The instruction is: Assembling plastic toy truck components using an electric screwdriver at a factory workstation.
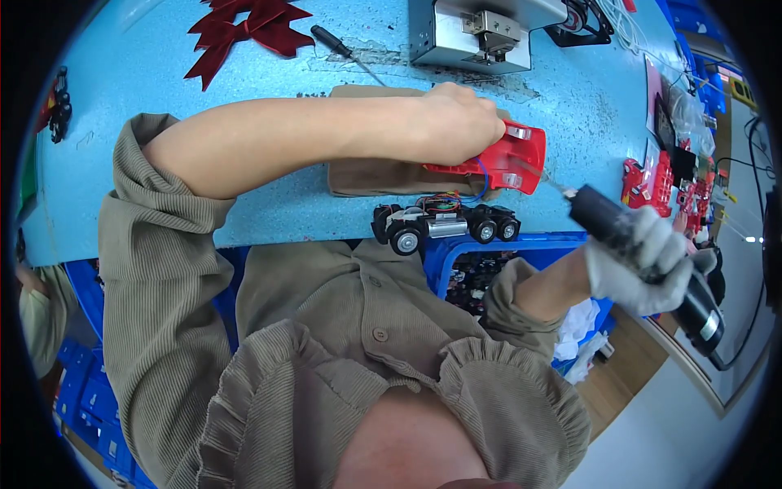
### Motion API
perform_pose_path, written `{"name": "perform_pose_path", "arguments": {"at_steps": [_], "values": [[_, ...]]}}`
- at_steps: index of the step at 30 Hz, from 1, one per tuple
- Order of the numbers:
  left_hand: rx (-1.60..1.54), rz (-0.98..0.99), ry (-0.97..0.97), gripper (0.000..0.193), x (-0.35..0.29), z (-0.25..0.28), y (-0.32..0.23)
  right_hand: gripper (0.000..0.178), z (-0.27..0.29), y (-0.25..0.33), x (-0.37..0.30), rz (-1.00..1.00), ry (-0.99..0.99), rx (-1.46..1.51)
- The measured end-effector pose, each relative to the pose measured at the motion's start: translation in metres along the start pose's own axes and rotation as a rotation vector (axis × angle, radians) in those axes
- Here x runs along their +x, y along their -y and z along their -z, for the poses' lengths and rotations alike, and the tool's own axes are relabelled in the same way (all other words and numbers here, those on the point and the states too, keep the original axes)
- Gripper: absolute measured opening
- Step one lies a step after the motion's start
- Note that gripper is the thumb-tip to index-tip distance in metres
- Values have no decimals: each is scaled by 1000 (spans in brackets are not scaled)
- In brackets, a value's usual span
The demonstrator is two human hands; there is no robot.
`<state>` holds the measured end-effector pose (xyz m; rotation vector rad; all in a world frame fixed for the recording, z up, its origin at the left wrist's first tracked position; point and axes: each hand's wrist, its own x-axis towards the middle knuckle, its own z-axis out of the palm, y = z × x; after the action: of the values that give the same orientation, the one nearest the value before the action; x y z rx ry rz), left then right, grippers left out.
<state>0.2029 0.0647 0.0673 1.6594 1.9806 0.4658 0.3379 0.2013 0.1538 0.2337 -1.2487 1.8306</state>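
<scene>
My left hand [463, 124] is closed around a red plastic toy vehicle shell [531, 156], pressing it over a brown cloth-covered pad [358, 181]. The shell's hollow underside faces up, with clear pieces inside. A blue wire links it to a small black toy truck chassis [446, 225] with silver-hubbed wheels, standing at the table's near edge. In a white glove, my right hand [648, 261] grips a black electric screwdriver [599, 213] by its body. Its bit points up and left at the shell's right end; whether the tip touches is unclear.
Beyond the pad lie a black-handled screwdriver [331, 39] and a dark red bow [251, 29]. A metal machine [476, 41] and a fan [580, 23] stand at the back. Red toy parts [649, 186] cluster at right. Under the table edge sits a blue bin [437, 265] of black parts.
</scene>
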Motion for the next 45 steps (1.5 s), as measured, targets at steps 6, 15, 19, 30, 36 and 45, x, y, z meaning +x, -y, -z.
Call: {"name": "perform_pose_path", "arguments": {"at_steps": [6, 15, 19, 30, 36, 45], "values": [[43, -66, -159, 11, -5, -12, 6, 20, 2, -41, -40, -179, 209, -156], [51, -30, -139, 16, -2, -8, 11, 23, -3, -57, -54, -230, 77, -321], [40, -48, -177, 15, -4, -7, 6, 23, -13, -54, -58, -169, 143, -364], [-514, -376, -476, 62, -52, -34, 32, 30, -24, -59, -60, -90, 221, -215], [-654, -140, -645, 82, -45, -75, 40, 28, -34, -49, -31, -244, 232, -155], [-653, -154, -628, 75, -39, -66, 39, 34, -1, -124, 104, -293, 567, -82]]}}
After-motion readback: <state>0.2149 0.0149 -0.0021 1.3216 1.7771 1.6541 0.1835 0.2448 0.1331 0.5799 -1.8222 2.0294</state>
